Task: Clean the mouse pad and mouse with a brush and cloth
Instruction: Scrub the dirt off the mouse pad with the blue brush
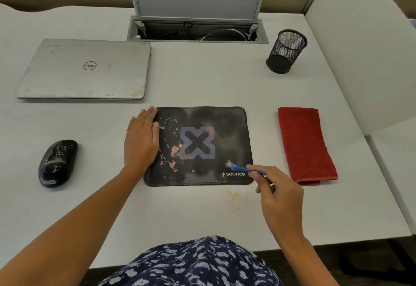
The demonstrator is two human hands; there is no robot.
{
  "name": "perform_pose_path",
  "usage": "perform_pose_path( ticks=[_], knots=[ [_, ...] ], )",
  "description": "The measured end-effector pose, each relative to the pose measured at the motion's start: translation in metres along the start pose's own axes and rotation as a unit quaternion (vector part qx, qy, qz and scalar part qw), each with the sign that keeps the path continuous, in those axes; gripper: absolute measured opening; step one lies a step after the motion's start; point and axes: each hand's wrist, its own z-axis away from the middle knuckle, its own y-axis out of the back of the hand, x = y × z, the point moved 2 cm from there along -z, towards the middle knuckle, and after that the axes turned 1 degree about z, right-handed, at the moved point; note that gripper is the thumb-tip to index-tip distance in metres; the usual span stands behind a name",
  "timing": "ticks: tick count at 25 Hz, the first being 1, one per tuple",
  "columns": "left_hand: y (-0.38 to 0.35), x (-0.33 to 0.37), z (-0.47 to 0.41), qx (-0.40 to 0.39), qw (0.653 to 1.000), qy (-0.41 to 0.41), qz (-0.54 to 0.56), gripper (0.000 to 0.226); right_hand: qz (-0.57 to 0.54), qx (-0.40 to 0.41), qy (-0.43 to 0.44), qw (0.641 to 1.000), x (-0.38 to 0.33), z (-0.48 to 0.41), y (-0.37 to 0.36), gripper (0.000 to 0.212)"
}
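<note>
A black mouse pad [222,125] with an X logo lies in the middle of the white desk, with orange crumbs scattered over its left half. My left hand [141,139] presses flat on the pad's left edge, fingers straight. My right hand [279,193] pinches a small blue brush [239,167], whose white bristles touch the pad near its lower right corner. A black mouse [57,163], speckled with white dust, sits on the desk to the left of the pad. A folded red cloth [306,143] lies to the right of the pad.
A shut silver laptop [85,69] lies at the back left. A black mesh pen cup [287,51] stands at the back right. An open cable hatch [198,31] sits at the back centre. A yellowish stain [234,196] marks the desk below the pad. A partition wall [364,38] rises at the right.
</note>
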Motion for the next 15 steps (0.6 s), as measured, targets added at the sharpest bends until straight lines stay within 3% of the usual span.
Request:
perform_pose_path(
  ticks=[3, 11, 15],
  knots=[
    [0.000, 0.000, 0.000, -0.002, 1.000, 0.002, -0.002, 0.049, 0.013, -0.037, 0.000, 0.999, 0.001, 0.000, -0.005, 0.010],
    [-0.001, -0.001, 0.000, 0.002, 1.000, -0.001, -0.003, 0.047, -0.028, -0.033, 0.002, 0.999, -0.006, 0.001, -0.010, 0.024],
    [-0.002, -0.002, 0.000, 0.003, 1.000, 0.002, -0.006, 0.047, 0.005, -0.041, 0.022, 0.999, -0.009, -0.003, -0.013, 0.022]
  ],
)
